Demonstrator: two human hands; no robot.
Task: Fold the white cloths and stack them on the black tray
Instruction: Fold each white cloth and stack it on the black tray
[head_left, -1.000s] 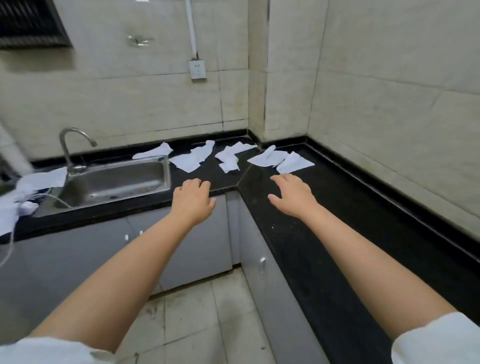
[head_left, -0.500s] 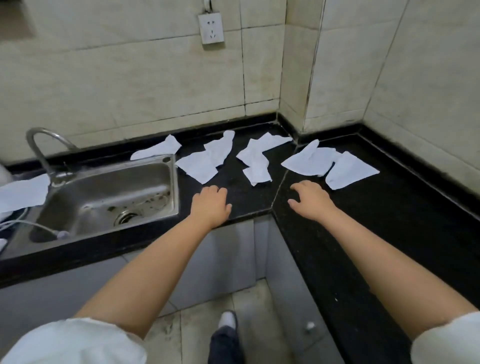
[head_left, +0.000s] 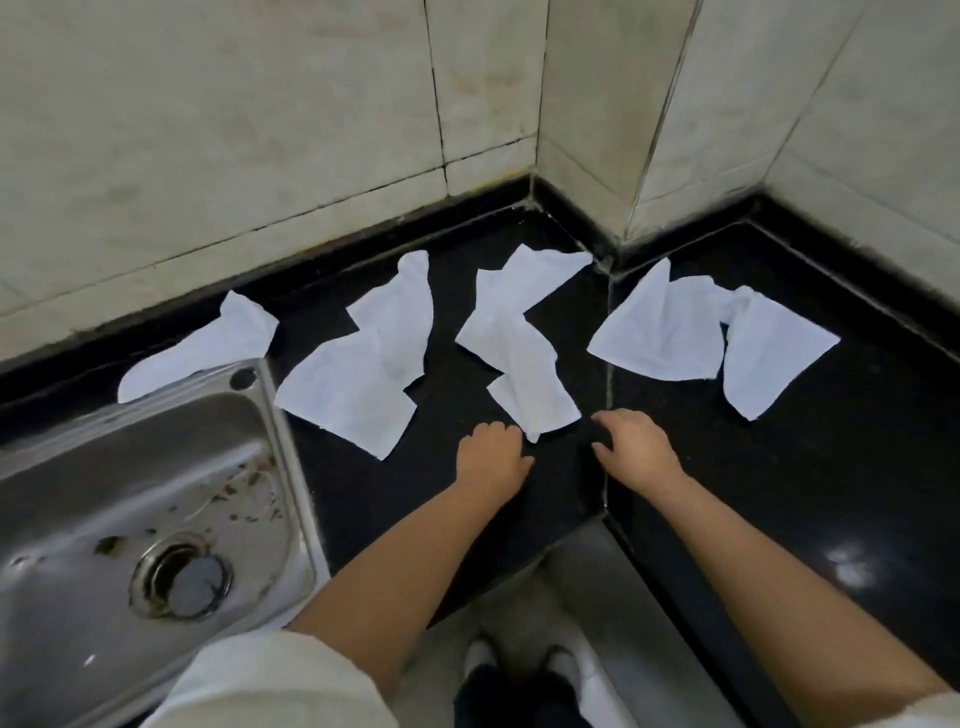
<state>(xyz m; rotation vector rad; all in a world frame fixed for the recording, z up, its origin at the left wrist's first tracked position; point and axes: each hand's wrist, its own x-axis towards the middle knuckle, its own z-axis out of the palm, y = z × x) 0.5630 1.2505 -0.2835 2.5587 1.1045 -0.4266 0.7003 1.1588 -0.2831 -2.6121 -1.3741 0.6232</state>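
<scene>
1. Head view: left hand (head_left: 491, 457) and right hand (head_left: 631, 449) low over the black countertop (head_left: 857, 467), either side of the near corner of the middle cloth (head_left: 511, 345). Left fingertips just beside, perhaps touching, that corner; contact not clear enough to call. Right fingers loosely curled, spread a little, holding nothing, just right of the same corner.

2. Step in hand, as judged: taking up the middle cloth to begin the first fold. Nothing folded yet.

3. To do it well: pinch two neighbouring corners, one per hand, rather than bunching the centre. Lift, shake flat, lay back on a bare patch of counter, then bring edge to edge and press the crease.

4. Worth care: cloth twisted through its middle, so untwist before folding or the fold sets crooked.

5. Look of the cloths: five white cloths in a loose row along the far side of the counter, all crumpled, none square. Thin, soft, limp, likely to drape and slip.

6. Places: far-left cloth (head_left: 200, 348) lying partly against the sink (head_left: 156, 493) rim; next cloth (head_left: 363, 374) just right of the sink; middle cloth beside the counter seam; two overlapping cloths, (head_left: 660, 332) and (head_left: 769, 358), right of the seam.

7. Black tray not in view; its place cannot be told, so worth finding before stacking.
</scene>
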